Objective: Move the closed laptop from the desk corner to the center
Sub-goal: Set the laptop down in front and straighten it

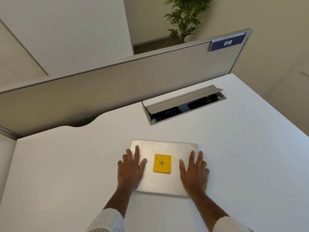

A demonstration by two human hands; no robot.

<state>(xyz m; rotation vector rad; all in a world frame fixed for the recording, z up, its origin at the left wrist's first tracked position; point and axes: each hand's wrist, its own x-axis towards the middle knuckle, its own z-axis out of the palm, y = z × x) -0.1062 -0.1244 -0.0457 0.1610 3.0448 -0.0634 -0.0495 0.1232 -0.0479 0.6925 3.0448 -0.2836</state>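
Note:
A closed silver laptop [163, 182] lies flat on the white desk [66, 173], near the middle of the view. A yellow sticky note [162, 163] with a handwritten mark sits on its lid. My left hand [131, 166] rests flat on the lid's left side, fingers spread, some of them over the left edge. My right hand [194, 169] lies flat on the lid's right side, fingers spread, the outer ones reaching the right edge. Neither hand is curled around the laptop.
Behind the laptop an open cable hatch [184, 104] with its grey flap raised is set into the desk. A grey partition [117, 81] with a blue "018" tag [227, 42] lines the far edge. A potted plant [184, 17] stands beyond it.

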